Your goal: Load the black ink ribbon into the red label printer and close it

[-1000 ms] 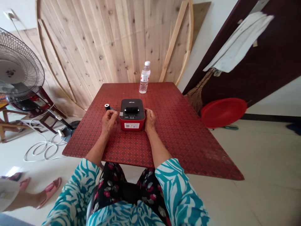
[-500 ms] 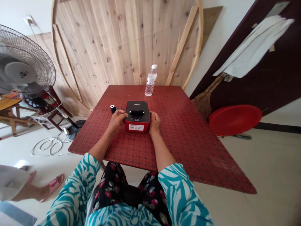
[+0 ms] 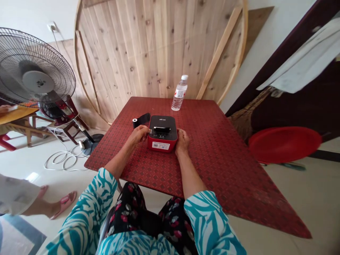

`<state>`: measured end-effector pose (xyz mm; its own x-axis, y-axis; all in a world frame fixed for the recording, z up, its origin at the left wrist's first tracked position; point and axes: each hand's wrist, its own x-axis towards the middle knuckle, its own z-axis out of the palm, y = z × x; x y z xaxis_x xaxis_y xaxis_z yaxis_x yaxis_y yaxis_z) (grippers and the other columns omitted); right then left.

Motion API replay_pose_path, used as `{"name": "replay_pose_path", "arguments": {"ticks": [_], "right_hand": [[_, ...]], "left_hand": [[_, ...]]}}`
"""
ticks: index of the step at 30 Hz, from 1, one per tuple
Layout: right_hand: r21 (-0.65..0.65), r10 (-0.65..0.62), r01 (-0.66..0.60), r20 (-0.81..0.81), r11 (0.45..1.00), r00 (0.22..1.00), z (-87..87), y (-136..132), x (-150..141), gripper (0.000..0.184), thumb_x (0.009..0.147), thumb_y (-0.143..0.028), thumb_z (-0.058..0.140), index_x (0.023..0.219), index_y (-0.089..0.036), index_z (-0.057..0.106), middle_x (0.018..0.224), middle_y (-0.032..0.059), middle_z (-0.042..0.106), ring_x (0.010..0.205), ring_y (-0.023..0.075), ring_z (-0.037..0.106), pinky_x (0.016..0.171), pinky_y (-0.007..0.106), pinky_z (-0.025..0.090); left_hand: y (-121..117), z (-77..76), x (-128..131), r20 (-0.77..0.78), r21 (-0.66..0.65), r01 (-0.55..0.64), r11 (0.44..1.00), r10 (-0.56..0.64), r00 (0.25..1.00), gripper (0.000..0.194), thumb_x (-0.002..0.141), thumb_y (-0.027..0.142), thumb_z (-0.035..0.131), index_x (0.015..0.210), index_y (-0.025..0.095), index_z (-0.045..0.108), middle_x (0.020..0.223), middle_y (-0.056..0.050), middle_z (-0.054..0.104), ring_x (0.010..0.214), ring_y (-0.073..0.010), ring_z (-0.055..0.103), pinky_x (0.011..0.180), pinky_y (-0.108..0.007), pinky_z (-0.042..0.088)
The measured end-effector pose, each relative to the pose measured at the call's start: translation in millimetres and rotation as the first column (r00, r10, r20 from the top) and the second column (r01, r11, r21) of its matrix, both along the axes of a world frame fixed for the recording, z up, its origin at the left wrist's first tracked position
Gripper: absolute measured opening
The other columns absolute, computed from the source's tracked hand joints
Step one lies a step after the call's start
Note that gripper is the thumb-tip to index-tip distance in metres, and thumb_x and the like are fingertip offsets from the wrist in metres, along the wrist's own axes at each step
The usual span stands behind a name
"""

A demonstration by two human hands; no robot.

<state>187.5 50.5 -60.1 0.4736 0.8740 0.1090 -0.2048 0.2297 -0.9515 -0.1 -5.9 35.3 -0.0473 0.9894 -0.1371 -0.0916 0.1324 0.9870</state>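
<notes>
On the table stands a small boxy printer [image 3: 162,122], black on top and red around its sides, with a white label on its front. A short black strip [image 3: 162,130] sticks up from a slot in its top. My left hand [image 3: 140,134] is closed, thumb and fingers pinched at the printer's left top edge beside a small pale tab. Against the right side my right hand [image 3: 182,141] curls its fingers, which are partly hidden. Just behind my left hand lies a black paper roll [image 3: 135,122], its loose end trailing toward the printer's rear left.
A water bottle [image 3: 180,92] stands toward the back of the red-patterned table [image 3: 225,170]. At left are a standing fan [image 3: 38,81], a coiled cable [image 3: 63,161] and a person's leg in a pink sandal [image 3: 65,202]. A red basin [image 3: 285,144] is at right.
The view has swung slightly left, so everything sits further right. More of the paper roll's loose end shows behind my left hand. Both hands stay at the printer's sides.
</notes>
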Motion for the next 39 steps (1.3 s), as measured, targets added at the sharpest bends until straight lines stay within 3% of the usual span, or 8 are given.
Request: {"name": "replay_pose_path", "arguments": {"ticks": [8, 13, 26, 39], "right_hand": [[0.004, 0.008, -0.008, 0.043, 1.000, 0.999, 2.4, -3.3, 0.9, 0.040, 0.074, -0.054, 0.055, 0.087, -0.019, 0.070, 0.085, 0.0027, 0.073, 0.081, 0.0170, 0.063, 0.080, 0.033, 0.048], [0.019, 0.002, -0.003, 0.058, 1.000, 0.998, 5.0, -4.3, 1.3, 0.037, 0.075, -0.051, 0.053, 0.085, -0.019, 0.069, 0.083, 0.0032, 0.073, 0.083, 0.0180, 0.063, 0.081, 0.034, 0.049], [0.036, 0.021, -0.022, 0.043, 0.999, 0.999, 3.9, -1.8, 0.5, 0.035, 0.076, -0.051, 0.054, 0.084, -0.020, 0.069, 0.083, 0.0026, 0.073, 0.081, 0.0164, 0.063, 0.080, 0.031, 0.049], [-0.002, 0.051, -0.051, 0.060, 0.999, 0.997, 7.0, -5.1, 0.9, 0.042, 0.076, -0.055, 0.052, 0.088, -0.020, 0.069, 0.086, 0.0052, 0.073, 0.085, 0.0184, 0.064, 0.082, 0.034, 0.049]], "left_hand": [[-1.8, 1.7, 0.5, 0.034, -0.018, 0.009, 1.000, -0.008, 0.999, 0.017, 0.067, 0.025, 0.059, 0.058, 0.019, 0.046, 0.046, 0.006, 0.044, 0.034, -0.0057, 0.037, 0.039, -0.021, 0.024], [3.7, 1.6, -2.8, 0.081, -0.100, 0.025, 0.995, -0.017, 0.997, 0.018, 0.069, 0.026, 0.055, 0.055, 0.018, 0.046, 0.044, 0.005, 0.041, 0.033, -0.0060, 0.035, 0.039, -0.021, 0.022], [2.4, 7.3, -3.7, 0.019, -0.051, 0.065, 0.997, -0.064, 0.998, 0.016, 0.062, 0.020, 0.061, 0.055, 0.019, 0.047, 0.042, 0.007, 0.041, 0.033, -0.0055, 0.034, 0.037, -0.020, 0.022], [4.4, 5.7, -6.0, -0.012, -0.054, 0.111, 0.992, -0.111, 0.994, 0.023, 0.063, 0.023, 0.062, 0.050, 0.018, 0.044, 0.042, 0.006, 0.039, 0.034, -0.0050, 0.033, 0.039, -0.019, 0.020]]}}
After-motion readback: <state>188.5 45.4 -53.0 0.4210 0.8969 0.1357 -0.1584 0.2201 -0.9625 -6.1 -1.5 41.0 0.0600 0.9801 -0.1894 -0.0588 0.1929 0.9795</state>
